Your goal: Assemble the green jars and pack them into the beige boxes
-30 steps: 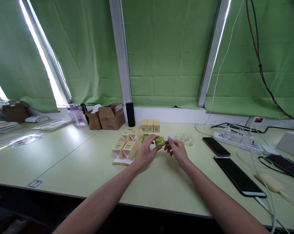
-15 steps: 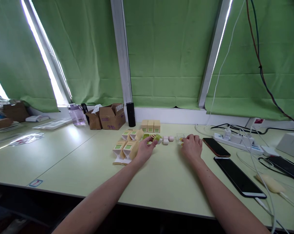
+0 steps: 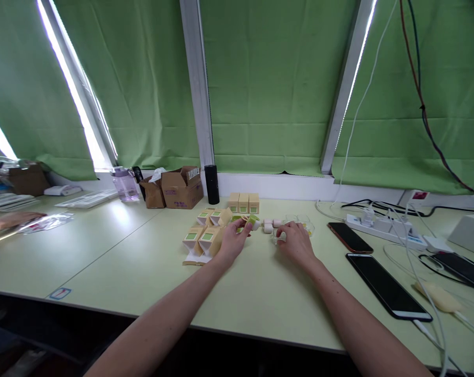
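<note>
Daylit, fairly bright; blown-out window gap (image 3: pixel 93 152) beside green blinds (image 3: pixel 268 89), well L of cardboard box (image 3: pixel 183 191). White glare on surface (image 3: pixel 143 272), L of & nearer cam than box; plastic packet (image 3: pixel 51 221) farther L also shiny. V. dark below surface edge. Wide-lens stretch far R of box. Co-worker's hand (image 3: pixel 21 219), far L, smeared. Clear cups (image 3: pixel 311 229) R of box lack detail.

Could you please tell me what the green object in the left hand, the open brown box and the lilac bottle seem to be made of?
Green object: perhaps smooth plastic, from its even green, but too small to be sure.
Brown box: most likely matt cardboard, with folded flaps and dull sides.
Lilac bottle: probably glossy tinted plastic, as it looks see-through; glass remains possible.
</note>
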Demonstrator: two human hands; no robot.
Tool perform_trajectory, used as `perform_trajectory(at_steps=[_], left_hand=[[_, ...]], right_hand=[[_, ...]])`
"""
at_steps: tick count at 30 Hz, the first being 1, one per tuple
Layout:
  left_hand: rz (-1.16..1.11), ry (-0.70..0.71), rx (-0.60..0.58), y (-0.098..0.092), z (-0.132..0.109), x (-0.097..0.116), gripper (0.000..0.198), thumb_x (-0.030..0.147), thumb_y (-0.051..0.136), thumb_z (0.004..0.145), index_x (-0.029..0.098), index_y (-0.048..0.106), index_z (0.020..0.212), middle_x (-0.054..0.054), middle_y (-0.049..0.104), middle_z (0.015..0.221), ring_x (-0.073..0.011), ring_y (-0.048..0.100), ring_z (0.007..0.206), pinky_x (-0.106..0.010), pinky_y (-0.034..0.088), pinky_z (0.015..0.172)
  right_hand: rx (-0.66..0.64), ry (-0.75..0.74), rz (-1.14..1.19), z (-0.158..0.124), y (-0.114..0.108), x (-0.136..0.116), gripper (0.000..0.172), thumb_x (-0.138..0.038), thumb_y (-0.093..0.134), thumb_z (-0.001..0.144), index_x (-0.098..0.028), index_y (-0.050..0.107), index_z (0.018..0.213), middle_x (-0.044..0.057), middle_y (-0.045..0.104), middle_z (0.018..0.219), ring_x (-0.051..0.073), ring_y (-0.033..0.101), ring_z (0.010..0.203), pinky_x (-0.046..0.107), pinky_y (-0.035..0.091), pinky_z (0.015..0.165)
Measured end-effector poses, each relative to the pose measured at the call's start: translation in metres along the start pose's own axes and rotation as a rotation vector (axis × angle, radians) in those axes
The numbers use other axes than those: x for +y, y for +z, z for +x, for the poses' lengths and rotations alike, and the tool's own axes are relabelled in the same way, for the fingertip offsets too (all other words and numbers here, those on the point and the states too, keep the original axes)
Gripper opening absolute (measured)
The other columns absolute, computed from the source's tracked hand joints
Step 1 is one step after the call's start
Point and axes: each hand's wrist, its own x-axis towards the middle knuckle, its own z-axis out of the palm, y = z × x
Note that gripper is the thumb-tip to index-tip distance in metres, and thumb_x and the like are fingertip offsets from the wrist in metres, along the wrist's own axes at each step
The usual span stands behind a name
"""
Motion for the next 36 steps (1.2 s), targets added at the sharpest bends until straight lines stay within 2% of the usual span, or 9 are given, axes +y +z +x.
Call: perform_trajectory(at_steps=[3, 5, 11, 13, 16, 19, 25, 30, 36], left_hand=[[-0.019, 0.0, 0.005, 0.0, 0.0, -0.001, 0.052, 0.066, 0.073, 0.082, 0.018, 0.076, 0.101, -0.01, 0.077, 0.103, -0.0229, 0.072, 0.086, -0.035, 0.061, 0.076], [-0.026, -0.001, 0.008, 0.0, 0.0, -0.001, 0.052, 0.066, 0.074, 0.081, 0.018, 0.076, 0.101, -0.01, 0.077, 0.103, -0.0231, 0.072, 0.087, -0.035, 0.061, 0.075], [-0.059, -0.02, 0.031, -0.001, 0.002, -0.006, 0.053, 0.068, 0.072, 0.082, 0.017, 0.075, 0.099, -0.009, 0.076, 0.1, -0.0205, 0.07, 0.086, -0.033, 0.061, 0.077], [-0.099, -0.037, 0.042, -0.001, 0.003, -0.007, 0.055, 0.068, 0.072, 0.082, 0.016, 0.075, 0.099, -0.008, 0.075, 0.101, -0.0186, 0.069, 0.085, -0.032, 0.06, 0.078], [-0.181, -0.073, 0.054, -0.001, 0.004, -0.007, 0.055, 0.068, 0.073, 0.081, 0.016, 0.074, 0.099, -0.007, 0.074, 0.1, -0.0161, 0.067, 0.085, -0.03, 0.06, 0.078], [-0.248, -0.11, 0.066, -0.001, 0.003, -0.005, 0.055, 0.067, 0.074, 0.08, 0.015, 0.075, 0.098, -0.007, 0.074, 0.098, -0.0159, 0.066, 0.086, -0.028, 0.06, 0.077], [-0.299, -0.118, 0.064, -0.001, 0.001, -0.001, 0.053, 0.066, 0.076, 0.08, 0.015, 0.076, 0.096, -0.008, 0.074, 0.099, -0.0175, 0.066, 0.09, -0.028, 0.06, 0.075], [-0.32, -0.113, 0.042, -0.001, 0.0, 0.0, 0.054, 0.066, 0.076, 0.079, 0.015, 0.077, 0.097, -0.009, 0.074, 0.101, -0.0187, 0.065, 0.092, -0.029, 0.059, 0.075], [-0.346, -0.107, 0.02, -0.001, 0.001, -0.002, 0.052, 0.064, 0.079, 0.078, 0.015, 0.077, 0.097, -0.009, 0.074, 0.1, -0.0189, 0.064, 0.092, -0.03, 0.057, 0.076]], right_hand=[[0.013, 0.064, 0.149, 0.002, 0.005, 0.004, 0.046, -0.009, 0.067, 0.073, -0.021, 0.065, 0.117, 0.011, 0.067, 0.12, 0.027, 0.061, 0.11, 0.033, 0.044, 0.084], [0.016, 0.115, 0.247, 0.003, 0.01, 0.009, 0.055, -0.007, 0.068, 0.07, -0.019, 0.061, 0.123, 0.012, 0.069, 0.12, 0.026, 0.064, 0.109, 0.031, 0.046, 0.082], [0.009, 0.244, 0.712, 0.012, 0.014, 0.014, 0.039, -0.018, 0.078, 0.061, -0.019, 0.067, 0.099, 0.006, 0.075, 0.096, 0.024, 0.07, 0.093, 0.037, 0.053, 0.084], [-0.025, 0.208, 0.875, 0.013, 0.008, 0.01, 0.043, -0.028, 0.081, 0.061, -0.019, 0.068, 0.101, 0.007, 0.076, 0.098, 0.024, 0.072, 0.093, 0.038, 0.056, 0.084], [-0.182, 0.124, 1.366, 0.009, -0.006, 0.0, 0.054, -0.042, 0.083, 0.065, -0.02, 0.069, 0.112, 0.01, 0.076, 0.109, 0.026, 0.073, 0.098, 0.043, 0.058, 0.087], [-0.306, 0.082, 1.577, 0.001, -0.017, -0.009, 0.047, -0.047, 0.076, 0.077, -0.022, 0.072, 0.116, 0.012, 0.075, 0.118, 0.028, 0.073, 0.104, 0.048, 0.058, 0.092], [-0.39, 0.122, 1.72, -0.009, -0.021, -0.022, 0.041, -0.046, 0.067, 0.087, -0.018, 0.075, 0.117, 0.013, 0.077, 0.107, 0.03, 0.074, 0.101, 0.051, 0.058, 0.093], [-0.422, 0.074, 1.78, -0.012, -0.02, -0.029, 0.044, -0.034, 0.081, 0.075, -0.024, 0.075, 0.117, 0.007, 0.074, 0.107, 0.026, 0.073, 0.095, 0.043, 0.061, 0.083], [-0.348, 0.055, 1.662, -0.015, -0.015, -0.032, 0.051, -0.03, 0.089, 0.068, -0.028, 0.076, 0.116, 0.005, 0.068, 0.11, 0.02, 0.067, 0.091, 0.028, 0.057, 0.066]])
